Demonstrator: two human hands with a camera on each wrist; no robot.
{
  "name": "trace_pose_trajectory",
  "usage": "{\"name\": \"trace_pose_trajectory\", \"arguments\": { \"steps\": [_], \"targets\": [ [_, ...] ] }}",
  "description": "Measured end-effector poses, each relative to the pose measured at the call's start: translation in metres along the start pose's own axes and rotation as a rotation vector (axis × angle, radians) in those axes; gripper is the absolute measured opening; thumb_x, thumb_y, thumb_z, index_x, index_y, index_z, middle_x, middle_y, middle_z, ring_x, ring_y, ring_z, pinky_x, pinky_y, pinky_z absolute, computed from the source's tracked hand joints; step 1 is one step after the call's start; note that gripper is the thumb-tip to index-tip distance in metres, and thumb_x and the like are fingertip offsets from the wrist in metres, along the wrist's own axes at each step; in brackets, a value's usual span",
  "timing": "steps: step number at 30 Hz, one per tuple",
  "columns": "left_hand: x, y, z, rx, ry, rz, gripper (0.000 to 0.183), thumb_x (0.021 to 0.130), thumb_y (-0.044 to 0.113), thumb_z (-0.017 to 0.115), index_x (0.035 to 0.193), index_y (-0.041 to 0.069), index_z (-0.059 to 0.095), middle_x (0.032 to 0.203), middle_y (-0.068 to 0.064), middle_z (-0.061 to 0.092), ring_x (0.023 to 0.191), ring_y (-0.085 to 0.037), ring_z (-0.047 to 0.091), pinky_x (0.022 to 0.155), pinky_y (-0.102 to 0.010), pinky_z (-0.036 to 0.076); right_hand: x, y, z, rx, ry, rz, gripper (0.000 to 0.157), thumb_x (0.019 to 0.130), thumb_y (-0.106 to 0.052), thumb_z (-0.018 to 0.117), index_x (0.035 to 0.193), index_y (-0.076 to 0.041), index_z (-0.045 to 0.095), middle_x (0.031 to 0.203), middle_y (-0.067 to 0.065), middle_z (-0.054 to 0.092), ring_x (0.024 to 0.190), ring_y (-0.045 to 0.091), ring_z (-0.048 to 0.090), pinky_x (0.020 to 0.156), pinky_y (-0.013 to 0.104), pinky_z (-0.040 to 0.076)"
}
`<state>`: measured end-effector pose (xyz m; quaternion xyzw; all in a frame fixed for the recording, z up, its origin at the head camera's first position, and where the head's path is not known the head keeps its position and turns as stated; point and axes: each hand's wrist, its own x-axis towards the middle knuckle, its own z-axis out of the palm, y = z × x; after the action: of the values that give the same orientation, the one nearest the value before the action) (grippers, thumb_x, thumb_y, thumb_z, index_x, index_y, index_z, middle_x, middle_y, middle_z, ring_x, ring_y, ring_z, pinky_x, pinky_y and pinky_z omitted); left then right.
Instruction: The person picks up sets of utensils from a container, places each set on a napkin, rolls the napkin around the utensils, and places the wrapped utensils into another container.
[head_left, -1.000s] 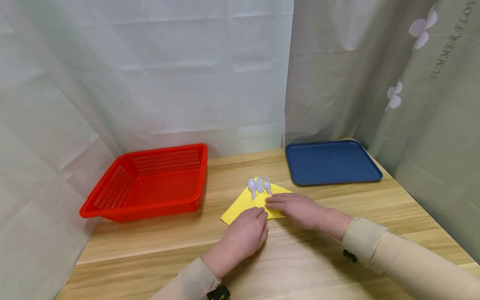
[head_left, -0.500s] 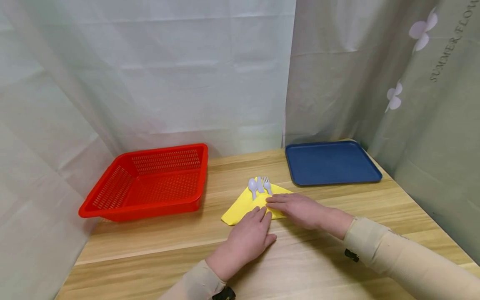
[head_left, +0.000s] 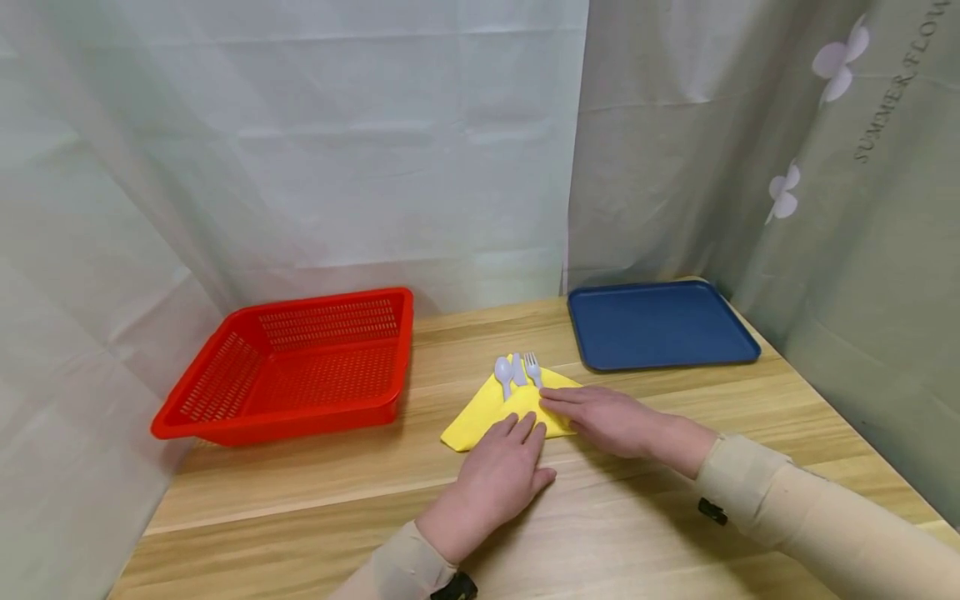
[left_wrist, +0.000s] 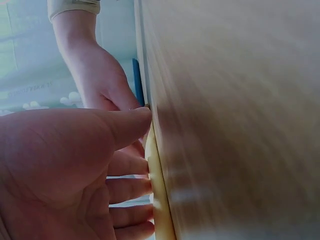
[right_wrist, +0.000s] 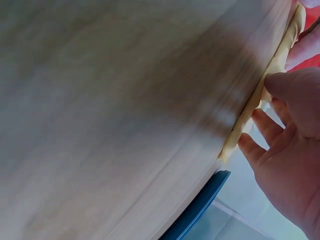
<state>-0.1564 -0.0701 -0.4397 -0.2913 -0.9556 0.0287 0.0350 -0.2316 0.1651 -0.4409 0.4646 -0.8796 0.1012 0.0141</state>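
Here, we see the left hand (head_left: 491,479) and right hand (head_left: 611,421) resting with extended fingers, gripping nothing, on a folded yellow napkin (head_left: 478,421) mid-table (head_left: 615,533), apparently keeping its flap flat over the spoon (head_left: 503,369), knife (head_left: 518,372) and fork (head_left: 532,367).

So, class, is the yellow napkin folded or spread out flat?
Folded: one layer of the napkin covers the lower ends of the spoon, knife and fork, while another shows beneath their tops.
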Motion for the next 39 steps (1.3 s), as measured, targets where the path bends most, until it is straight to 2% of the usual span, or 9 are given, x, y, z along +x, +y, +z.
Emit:
{"name": "trace_pose_trajectory", "arguments": {
  "steps": [13,24,31,35,39],
  "targets": [
    [0.004,0.003,-0.002,0.044,-0.014,-0.014,0.061,0.108,0.053,0.067,0.154,0.014,0.064,0.156,-0.010,0.063,0.146,-0.029,0.057,0.123,-0.039,0.041,-0.014,0.005,0.006,-0.034,-0.002,0.066,0.044,0.112,-0.008,0.060,0.156,-0.003,0.060,0.162,0.015,0.057,0.148,0.037,0.055,0.117,0.056,0.048],
    [0.007,0.005,-0.004,0.050,-0.027,-0.009,0.059,0.108,0.054,0.068,0.157,0.023,0.062,0.155,-0.009,0.063,0.145,-0.027,0.057,0.121,-0.040,0.043,-0.018,0.004,0.002,-0.082,-0.011,0.084,0.043,0.111,-0.010,0.065,0.153,-0.007,0.065,0.159,0.014,0.061,0.146,0.036,0.058,0.116,0.057,0.050],
    [0.006,0.004,-0.003,0.071,0.010,-0.005,0.057,0.108,0.053,0.068,0.155,0.022,0.064,0.152,-0.008,0.065,0.142,-0.026,0.059,0.118,-0.040,0.045,-0.017,0.003,0.000,-0.117,0.100,0.108,0.031,0.098,-0.004,0.079,0.129,-0.007,0.080,0.137,0.016,0.074,0.125,0.036,0.072,0.103,0.053,0.059],
    [0.006,0.003,-0.003,0.072,0.017,0.001,0.056,0.107,0.052,0.069,0.154,0.022,0.064,0.150,-0.008,0.066,0.140,-0.025,0.059,0.117,-0.039,0.046,-0.013,0.003,0.001,-0.083,0.162,0.195,0.018,0.095,-0.006,0.084,0.112,-0.009,0.084,0.119,0.010,0.078,0.108,0.031,0.076,0.094,0.049,0.062],
    [0.006,0.004,-0.002,0.071,0.021,0.009,0.055,0.107,0.052,0.070,0.153,0.022,0.065,0.148,-0.008,0.067,0.138,-0.025,0.060,0.116,-0.039,0.046,-0.009,0.002,0.004,-0.060,0.206,0.295,0.009,0.094,-0.013,0.088,0.100,-0.012,0.081,0.103,0.000,0.074,0.092,0.023,0.073,0.081,0.044,0.062]
  ]
}}
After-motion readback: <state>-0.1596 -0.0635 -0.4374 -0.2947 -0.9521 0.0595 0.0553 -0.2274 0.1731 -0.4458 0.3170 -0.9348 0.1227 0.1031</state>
